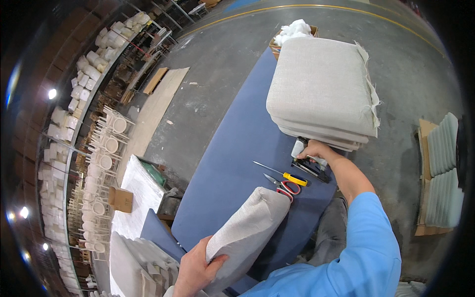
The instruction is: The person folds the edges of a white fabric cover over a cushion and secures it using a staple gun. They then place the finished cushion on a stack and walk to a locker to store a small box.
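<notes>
**Cushion Gripped, Stapler in Reach**

Upholstery step in hand, by the look of it. Left hand [198, 270] clamped around the near end of a beige fabric-covered seat cushion [247, 227], thumb across its face, cushion standing on edge on the blue-topped workbench [232, 143]. Right hand [316, 149] stretched forward, fingers curled over the top of a pneumatic staple gun [309, 163] lying at the foot of the stack of finished cushions [321, 89]; a full grip or a mere touch, hard to tell.

Just between both hands: a yellow-handled screwdriver [282, 173] and red-handled scissors [284, 187], side by side, touching the cushion's far corner.

Next move, judged from the layout: lifting the gun clear of the stack, turning the cushion so a loose fabric edge faces up, keeping cloth taut under the left palm.

Packages: open brown carton of white stuffing [293, 30] behind the stack; small brown cardboard box [120, 199] left of the bench; flattened cardboard under pale foam pads [442, 171] at right.
</notes>
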